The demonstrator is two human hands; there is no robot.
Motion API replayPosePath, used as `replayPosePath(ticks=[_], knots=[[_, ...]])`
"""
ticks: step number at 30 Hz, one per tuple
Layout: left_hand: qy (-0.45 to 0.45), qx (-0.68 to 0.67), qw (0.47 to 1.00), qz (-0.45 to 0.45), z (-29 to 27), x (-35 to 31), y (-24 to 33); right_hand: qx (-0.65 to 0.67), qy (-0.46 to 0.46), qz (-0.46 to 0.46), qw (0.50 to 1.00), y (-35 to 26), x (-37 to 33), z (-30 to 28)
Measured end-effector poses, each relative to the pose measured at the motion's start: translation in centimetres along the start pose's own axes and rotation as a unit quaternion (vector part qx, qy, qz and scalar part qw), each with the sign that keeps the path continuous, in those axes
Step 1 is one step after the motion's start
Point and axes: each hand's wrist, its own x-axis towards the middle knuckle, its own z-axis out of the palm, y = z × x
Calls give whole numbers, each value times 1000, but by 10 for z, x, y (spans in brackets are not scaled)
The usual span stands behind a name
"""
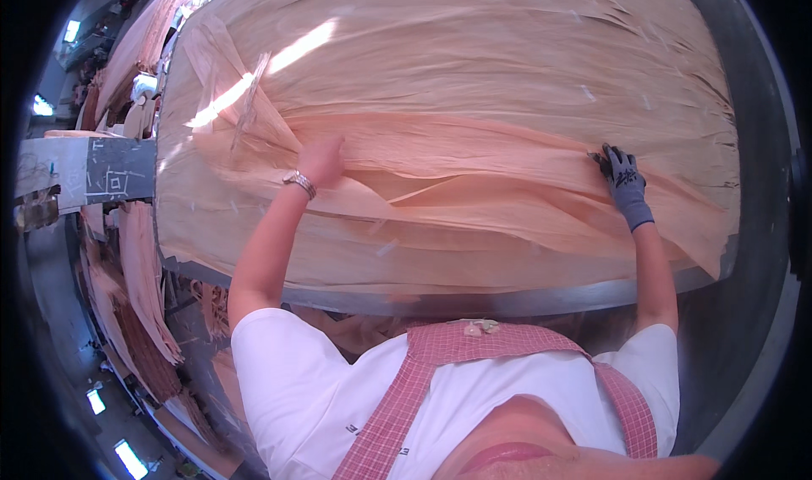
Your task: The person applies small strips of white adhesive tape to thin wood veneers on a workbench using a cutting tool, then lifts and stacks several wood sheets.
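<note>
A long, thin, peach-coloured wood veneer sheet (457, 146) lies rumpled and partly folded across a broad layer of paler veneer (474, 65). At its left part my bare left hand (321, 160), with a metal-banded watch (299, 184) on the wrist, is closed on the sheet. My right hand (622, 174), in a grey glove with dark fingertips, has its fingers bent onto the sheet's right part and grips it there. Between my hands the sheet runs in lengthwise creases, with a gap (423, 190) along a lower fold. A loose narrow strip (250, 99) lies over its upper left end.
A grey metal table edge (474, 301) runs between my body and the veneer. At the left, a grey panel with drawn marks (121, 170) meets the table. Hanging veneer bundles (145, 268) and veneer scraps (211, 307) lie beyond and below the left side.
</note>
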Motion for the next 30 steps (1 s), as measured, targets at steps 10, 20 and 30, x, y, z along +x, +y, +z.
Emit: replayPosePath(ticks=[10,20,30], knots=[[144,57,980,121,2,95,-80,-12,234,22,972,1,-14,-29],[357,11,923,144,-70,53,-97,15,269,55,962,-4,13,-71],[308,85,937,143,-58,-40,-86,231,256,614,710,136,-5,-36]])
